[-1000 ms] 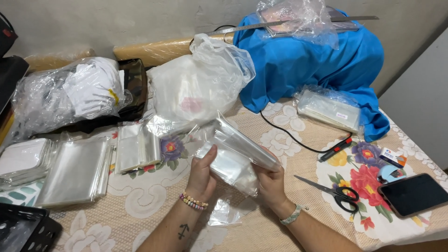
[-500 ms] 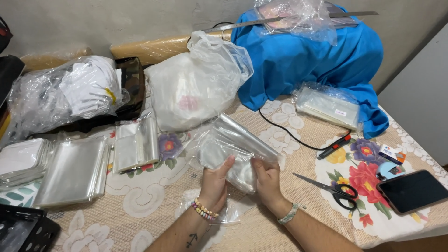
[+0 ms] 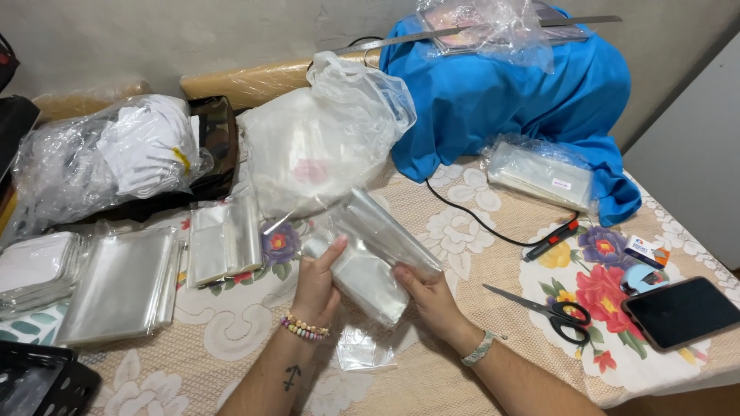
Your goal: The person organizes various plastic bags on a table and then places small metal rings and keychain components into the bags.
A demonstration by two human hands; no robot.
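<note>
Covering the table (image 3: 432, 231) is a beige lace cloth printed with red, purple and white flowers, set against a pale plaster wall (image 3: 154, 38) at 12 o'clock. A blue cloth (image 3: 509, 100) is heaped at 1 o'clock, with a long metal ruler (image 3: 462, 32) and crumpled clear film on top. At the centre rear stands a white plastic bag (image 3: 316, 146); a bundle of white goods in clear wrap (image 3: 116, 154) lies at 10 o'clock. Flat stacks of clear sleeves (image 3: 123, 285) sit at 9 o'clock, with a smaller stack (image 3: 223, 240) beside them. Black-handled scissors (image 3: 551, 308) and a dark phone (image 3: 682, 312) rest at 3 o'clock, well apart from the hands.

Just below centre, the left hand (image 3: 316, 289), a beaded bracelet at the wrist, curls loosely around the near end of a pack of clear plastic bags (image 3: 370, 246), thumb up against its side. The right hand (image 3: 432, 296) grips the pack's lower right edge, fingers closed beneath it and thumb on top. The pack is held tilted above the cloth, between both hands, its far end pointing to 11 o'clock
</note>
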